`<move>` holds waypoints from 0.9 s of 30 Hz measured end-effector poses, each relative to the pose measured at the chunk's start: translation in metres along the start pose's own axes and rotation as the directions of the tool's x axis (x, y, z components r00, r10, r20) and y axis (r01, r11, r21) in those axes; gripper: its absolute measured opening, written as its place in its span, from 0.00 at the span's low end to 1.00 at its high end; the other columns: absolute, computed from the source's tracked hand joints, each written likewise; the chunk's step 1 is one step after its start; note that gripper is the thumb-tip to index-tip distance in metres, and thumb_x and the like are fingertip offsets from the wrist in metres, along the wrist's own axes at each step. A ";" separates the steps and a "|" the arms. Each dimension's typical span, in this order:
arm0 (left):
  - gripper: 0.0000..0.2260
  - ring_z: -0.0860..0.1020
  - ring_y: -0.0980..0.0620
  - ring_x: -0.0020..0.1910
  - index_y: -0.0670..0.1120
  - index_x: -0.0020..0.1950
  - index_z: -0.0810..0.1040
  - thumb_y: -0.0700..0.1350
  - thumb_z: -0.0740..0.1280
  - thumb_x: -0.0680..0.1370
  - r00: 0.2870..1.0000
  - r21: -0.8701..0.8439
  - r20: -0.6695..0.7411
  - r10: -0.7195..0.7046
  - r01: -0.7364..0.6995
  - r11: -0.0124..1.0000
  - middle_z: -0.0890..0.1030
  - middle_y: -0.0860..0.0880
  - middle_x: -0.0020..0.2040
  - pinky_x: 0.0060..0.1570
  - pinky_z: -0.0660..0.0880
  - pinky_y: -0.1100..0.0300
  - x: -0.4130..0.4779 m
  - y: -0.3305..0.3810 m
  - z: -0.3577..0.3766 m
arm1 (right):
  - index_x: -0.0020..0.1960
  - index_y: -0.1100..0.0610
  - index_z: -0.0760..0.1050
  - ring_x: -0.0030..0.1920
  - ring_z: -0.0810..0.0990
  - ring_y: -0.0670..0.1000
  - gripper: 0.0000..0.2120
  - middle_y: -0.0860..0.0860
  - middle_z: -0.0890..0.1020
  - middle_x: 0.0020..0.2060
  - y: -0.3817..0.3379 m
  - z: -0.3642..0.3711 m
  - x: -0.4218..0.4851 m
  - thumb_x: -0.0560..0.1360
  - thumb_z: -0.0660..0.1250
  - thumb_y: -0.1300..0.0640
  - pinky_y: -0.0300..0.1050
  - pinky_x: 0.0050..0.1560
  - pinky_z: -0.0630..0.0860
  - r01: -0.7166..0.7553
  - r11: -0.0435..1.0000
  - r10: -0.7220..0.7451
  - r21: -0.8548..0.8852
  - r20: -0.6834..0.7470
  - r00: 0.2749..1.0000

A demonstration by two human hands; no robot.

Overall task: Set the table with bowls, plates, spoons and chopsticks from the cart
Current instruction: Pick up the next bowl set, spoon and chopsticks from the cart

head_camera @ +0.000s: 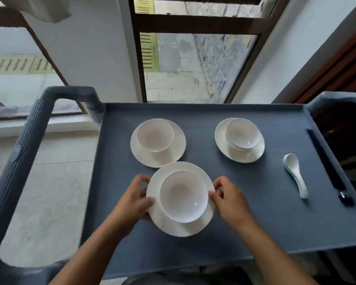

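The left hand [135, 197] and right hand [227, 199] are pinching opposite rims of the round white ceramic plate [181, 227] at the front of the grey-blue plastic cart [245, 212]. 1 white ceramic bowl [183, 196] is riding on it, likely sliding off if lifting tilts the plate.

Legible text, labels, brands, numbers, signs: none. White plates [179, 227], bowls [183, 196], spoons [294, 171] at right of frame, grey cart [255, 223]: plain surfaces. Chopsticks [325, 161], far right: too dark and blurred to check.
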State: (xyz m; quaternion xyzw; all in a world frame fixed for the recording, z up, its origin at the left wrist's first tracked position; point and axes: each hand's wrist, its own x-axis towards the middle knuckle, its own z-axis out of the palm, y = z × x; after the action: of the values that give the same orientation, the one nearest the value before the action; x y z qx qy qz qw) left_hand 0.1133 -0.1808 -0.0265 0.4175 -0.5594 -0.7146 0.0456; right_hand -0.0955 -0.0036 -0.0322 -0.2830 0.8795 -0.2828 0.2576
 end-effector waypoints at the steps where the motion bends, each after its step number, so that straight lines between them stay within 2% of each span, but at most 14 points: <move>1: 0.18 0.84 0.38 0.46 0.50 0.60 0.69 0.33 0.65 0.75 0.999 -0.033 0.041 0.003 -0.002 0.999 0.85 0.40 0.50 0.37 0.83 0.42 0.004 0.006 0.009 | 0.42 0.47 0.69 0.31 0.75 0.46 0.09 0.47 0.77 0.29 0.005 -0.010 0.001 0.74 0.70 0.50 0.43 0.32 0.71 0.003 1.000 -0.003 0.007 -0.022 1.000; 5: 0.23 0.83 0.43 0.39 0.49 0.63 0.70 0.36 0.66 0.69 0.992 -0.158 0.124 -0.013 0.033 0.987 0.85 0.40 0.46 0.33 0.80 0.50 0.020 0.019 0.058 | 0.44 0.47 0.73 0.34 0.76 0.44 0.06 0.47 0.79 0.32 0.034 -0.054 0.007 0.75 0.70 0.52 0.37 0.34 0.71 0.009 0.994 0.003 0.111 -0.115 0.993; 9: 0.25 0.83 0.38 0.42 0.51 0.64 0.72 0.35 0.66 0.68 0.988 -0.215 0.152 -0.011 0.044 0.976 0.84 0.38 0.50 0.34 0.81 0.48 0.035 0.022 0.114 | 0.45 0.48 0.76 0.35 0.79 0.48 0.03 0.49 0.81 0.34 0.067 -0.098 0.019 0.76 0.69 0.52 0.46 0.36 0.77 0.007 0.981 0.016 0.192 -0.114 0.993; 11: 0.26 0.84 0.38 0.42 0.50 0.65 0.73 0.34 0.66 0.68 0.990 -0.231 0.138 -0.019 0.050 0.972 0.84 0.37 0.51 0.34 0.81 0.48 0.040 0.022 0.142 | 0.42 0.49 0.77 0.32 0.78 0.47 0.06 0.50 0.81 0.33 0.085 -0.121 0.027 0.78 0.68 0.51 0.45 0.33 0.78 0.010 0.966 0.017 0.259 -0.099 0.995; 13: 0.27 0.84 0.39 0.42 0.50 0.65 0.74 0.34 0.65 0.67 0.993 -0.244 0.113 -0.028 0.055 0.968 0.84 0.39 0.50 0.34 0.81 0.48 0.043 0.022 0.170 | 0.40 0.51 0.76 0.30 0.77 0.47 0.10 0.52 0.80 0.31 0.106 -0.145 0.038 0.79 0.65 0.50 0.45 0.31 0.77 0.011 0.958 0.035 0.286 -0.156 0.987; 15: 0.28 0.83 0.41 0.42 0.50 0.65 0.76 0.33 0.65 0.66 0.996 -0.260 0.088 -0.026 0.048 0.964 0.84 0.40 0.50 0.34 0.81 0.48 0.048 0.023 0.193 | 0.38 0.52 0.74 0.32 0.78 0.50 0.12 0.50 0.79 0.29 0.130 -0.168 0.052 0.79 0.64 0.49 0.49 0.34 0.76 -0.006 0.983 0.057 0.181 -0.276 0.959; 17: 0.28 0.83 0.41 0.41 0.50 0.64 0.76 0.33 0.65 0.65 0.997 -0.281 0.068 -0.026 0.044 0.959 0.84 0.40 0.49 0.35 0.81 0.47 0.053 0.026 0.214 | 0.41 0.52 0.73 0.37 0.78 0.52 0.10 0.46 0.79 0.32 0.155 -0.188 0.067 0.77 0.65 0.48 0.49 0.38 0.75 -0.054 0.997 0.071 0.063 -0.317 0.946; 20: 0.27 0.82 0.40 0.42 0.50 0.64 0.75 0.33 0.65 0.66 0.999 -0.293 0.039 -0.024 0.034 0.955 0.83 0.39 0.49 0.35 0.82 0.46 0.060 0.032 0.237 | 0.46 0.51 0.71 0.41 0.78 0.54 0.13 0.46 0.79 0.37 0.184 -0.198 0.084 0.75 0.66 0.42 0.49 0.39 0.73 -0.141 0.981 0.122 -0.133 -0.144 0.982; 22: 0.27 0.82 0.40 0.42 0.49 0.64 0.74 0.33 0.65 0.66 1.000 -0.305 0.021 -0.020 0.026 0.952 0.83 0.39 0.49 0.35 0.83 0.45 0.063 0.036 0.248 | 0.46 0.51 0.69 0.41 0.77 0.55 0.16 0.47 0.79 0.37 0.196 -0.196 0.089 0.74 0.67 0.38 0.47 0.38 0.70 -0.152 0.957 0.138 -0.247 -0.071 0.988; 27: 0.26 0.81 0.38 0.44 0.49 0.65 0.74 0.29 0.66 0.70 1.000 -0.296 -0.014 -0.019 0.014 0.955 0.81 0.37 0.50 0.37 0.83 0.43 0.066 0.036 0.260 | 0.40 0.53 0.70 0.41 0.79 0.57 0.17 0.50 0.80 0.37 0.204 -0.192 0.089 0.75 0.66 0.40 0.49 0.37 0.73 -0.117 0.961 0.102 -0.252 -0.071 0.992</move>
State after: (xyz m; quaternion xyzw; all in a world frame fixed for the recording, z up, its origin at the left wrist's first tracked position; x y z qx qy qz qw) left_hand -0.1124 -0.0309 -0.0254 0.4167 -0.4422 -0.7871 0.1063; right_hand -0.3480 0.1450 -0.0537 -0.2564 0.9299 -0.1605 0.2091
